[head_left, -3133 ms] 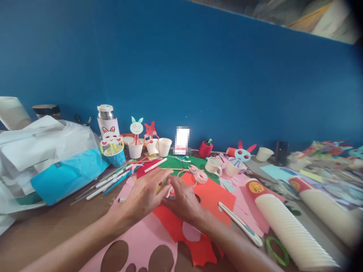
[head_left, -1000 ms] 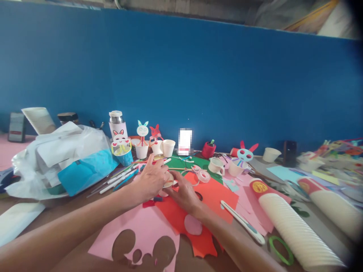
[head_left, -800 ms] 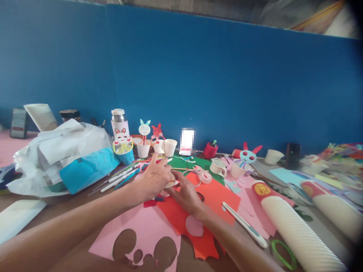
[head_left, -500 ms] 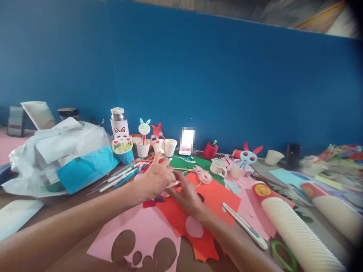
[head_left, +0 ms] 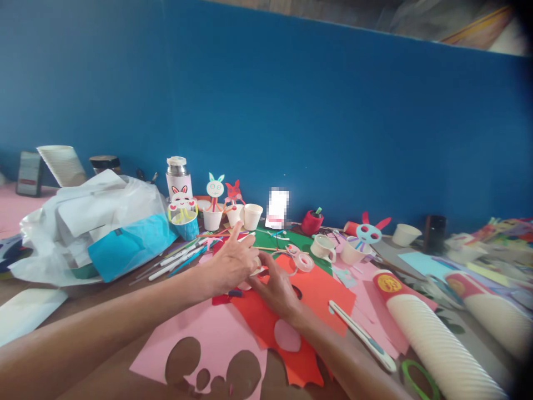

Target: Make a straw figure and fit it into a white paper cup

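Note:
My left hand (head_left: 235, 259) and my right hand (head_left: 277, 286) meet over the red and green paper in the middle of the table. Between their fingertips is a small pale piece (head_left: 257, 270), mostly hidden, so its kind cannot be made out. The left index finger points up and away while the other fingers curl in. My right thumb and fingers close on the piece from the right. Below the hands lie red paper (head_left: 328, 280), a pink paper oval (head_left: 287, 335) and pink paper with cut-out holes (head_left: 156, 355).
To the right are a utility knife (head_left: 362, 336), a long stack of paper cups (head_left: 437, 333) and a green tape ring (head_left: 420, 380). Tape rolls (head_left: 305, 262) lie beyond the hands. Rabbit-decorated cups (head_left: 212, 218) line the back. At left are markers (head_left: 170, 268) and a plastic bag (head_left: 50, 239).
The whole view has shifted slightly, with things sitting a little further right in the picture. Both hands keep nearly the same pose around the small piece.

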A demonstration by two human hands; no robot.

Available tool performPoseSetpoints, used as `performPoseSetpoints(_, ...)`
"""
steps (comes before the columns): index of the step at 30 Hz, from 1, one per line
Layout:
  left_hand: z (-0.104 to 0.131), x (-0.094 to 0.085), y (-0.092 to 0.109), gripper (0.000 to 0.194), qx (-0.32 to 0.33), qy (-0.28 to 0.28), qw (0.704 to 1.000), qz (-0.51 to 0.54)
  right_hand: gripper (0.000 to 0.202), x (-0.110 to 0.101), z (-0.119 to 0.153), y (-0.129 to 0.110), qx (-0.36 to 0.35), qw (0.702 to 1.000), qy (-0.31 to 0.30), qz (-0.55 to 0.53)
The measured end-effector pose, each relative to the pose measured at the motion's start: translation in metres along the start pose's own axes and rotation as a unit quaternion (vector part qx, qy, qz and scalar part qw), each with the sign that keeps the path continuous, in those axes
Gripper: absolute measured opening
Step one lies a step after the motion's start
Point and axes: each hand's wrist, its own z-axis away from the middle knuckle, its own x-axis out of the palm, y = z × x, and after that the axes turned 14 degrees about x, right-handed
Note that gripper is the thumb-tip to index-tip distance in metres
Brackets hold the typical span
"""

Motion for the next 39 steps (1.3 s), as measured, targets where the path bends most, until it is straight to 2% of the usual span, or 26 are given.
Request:
performPoseSetpoints(8,-0.003,-0.005,-0.002,0.019,0.008,0.015,1.000,0.008,0.041,0.003,0.001,-0.002,-0.007,0.999,0.018,-0.026)
performPoseSetpoints(15,-0.005,0.006,-0.005,0.008,0.008,0.056,0.998,0.012,0.043,0.003,0.001,-0.001,-0.017,0.999,0.037,-0.004)
performPoseSetpoints(21,-0.006,0.007,-0.006,0.006,0.010,0.054,0.999,0.001,0.049,0.003,0.000,0.002,-0.011,0.999,0.032,-0.022)
performPoseSetpoints(26,-0.001,-0.013,-0.010,0.016,0.007,0.074,0.997,0.031,0.045,-0.001,-0.001,0.002,-0.011,0.997,0.009,-0.078)
performPoseSetpoints(28,0.006,-0.026,-0.013,0.020,-0.017,0.111,0.992,0.052,0.046,-0.004,-0.003,0.001,-0.003,0.994,-0.001,-0.108)
performPoseSetpoints(30,0.015,-0.035,-0.014,0.023,-0.065,0.185,0.975,0.100,0.051,-0.007,-0.005,0.001,0.021,0.989,-0.019,-0.144)
performPoseSetpoints(32,0.025,-0.035,-0.013,0.023,-0.163,0.282,0.929,0.176,0.052,-0.011,-0.006,0.002,0.042,0.980,-0.054,-0.189)
performPoseSetpoints(34,0.033,-0.026,-0.008,0.021,-0.293,0.367,0.842,0.266,0.050,-0.014,-0.008,0.004,0.046,0.967,-0.096,-0.233)
performPoseSetpoints(36,0.038,-0.012,0.000,0.027,-0.388,0.385,0.730,0.410,0.048,-0.018,-0.008,0.004,0.035,0.954,-0.128,-0.268)
performPoseSetpoints(38,0.039,0.001,0.009,0.033,-0.433,0.407,0.599,0.537,0.048,-0.022,-0.007,0.002,0.020,0.947,-0.151,-0.284)
performPoseSetpoints(39,0.039,0.007,0.014,0.035,-0.441,0.401,0.549,0.586,0.049,-0.024,-0.006,0.000,0.013,0.946,-0.158,-0.283)
